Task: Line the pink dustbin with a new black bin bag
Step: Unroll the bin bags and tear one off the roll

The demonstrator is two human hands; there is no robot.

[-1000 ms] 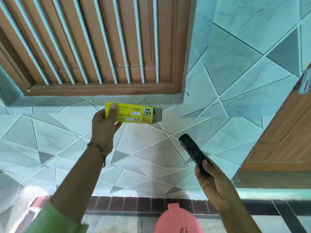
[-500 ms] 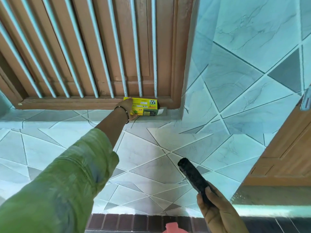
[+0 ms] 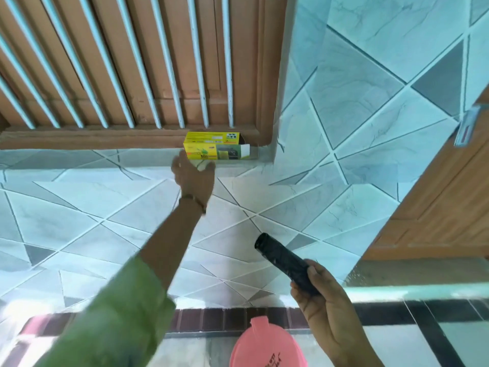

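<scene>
Black bin bag roll (image 3: 285, 263) tightly rolled, tilted, gripped at its lower end. Pink dustbin (image 3: 267, 345) bottom centre, lid on.

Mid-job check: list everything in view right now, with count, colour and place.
Bin-bag box: one, yellow and green, on the tiled window ledge, right end open.
Bag roll: one, black, in the right hand's grip.
Dustbin: one, pink, bottom edge, lid on.
Window: one, brown wood with pale bars, top left.
Wall tiles: pale blue-grey, across the wall.
Wooden door: one, brown, right edge.
Left hand: open, just below the box; green sleeve.
Right hand: shut on the bag roll.
</scene>
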